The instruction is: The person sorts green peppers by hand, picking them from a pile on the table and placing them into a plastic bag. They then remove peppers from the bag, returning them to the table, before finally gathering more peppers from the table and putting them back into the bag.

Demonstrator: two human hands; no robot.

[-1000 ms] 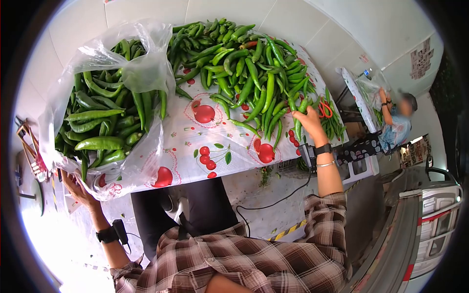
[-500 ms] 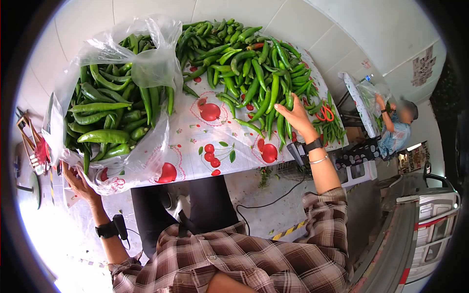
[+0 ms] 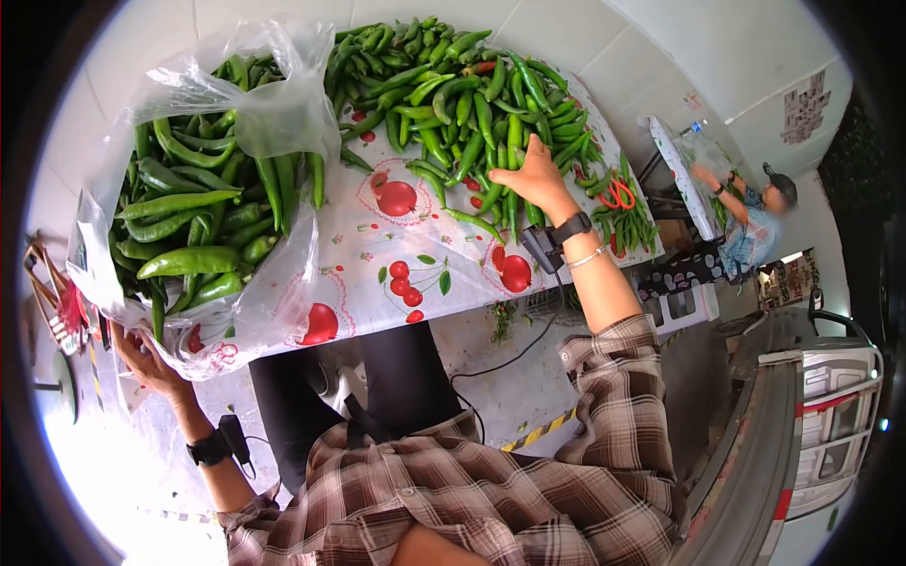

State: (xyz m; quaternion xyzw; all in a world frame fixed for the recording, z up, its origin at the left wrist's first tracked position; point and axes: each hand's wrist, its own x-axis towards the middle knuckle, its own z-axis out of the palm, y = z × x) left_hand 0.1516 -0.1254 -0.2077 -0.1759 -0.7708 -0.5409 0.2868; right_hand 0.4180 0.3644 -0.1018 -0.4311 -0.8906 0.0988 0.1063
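A pile of long green chili peppers (image 3: 472,123) lies on the table's right half, with a few red ones among them. My right hand (image 3: 540,181) is over the pile's near side, thumb stretched out to the left and apart from the fingers; the palm side is hidden. On the left, an open clear plastic bag (image 3: 269,123) is full of larger green peppers (image 3: 189,203). My left hand (image 3: 148,363) is at the bag's near left corner, fingers stretched out against the plastic. Red-handled scissors (image 3: 618,194) lie right of my right hand.
A fruit-patterned plastic tablecloth (image 3: 363,269) covers the table. Further right, another person (image 3: 746,222) works with greens at a second table (image 3: 675,179). A black cable (image 3: 510,363) runs on the floor. A vehicle (image 3: 830,424) stands at the far right.
My right hand has moved left and farther over the pile, away from the pepper it was touching. My left hand stays by the bag corner. The view has shifted slightly.
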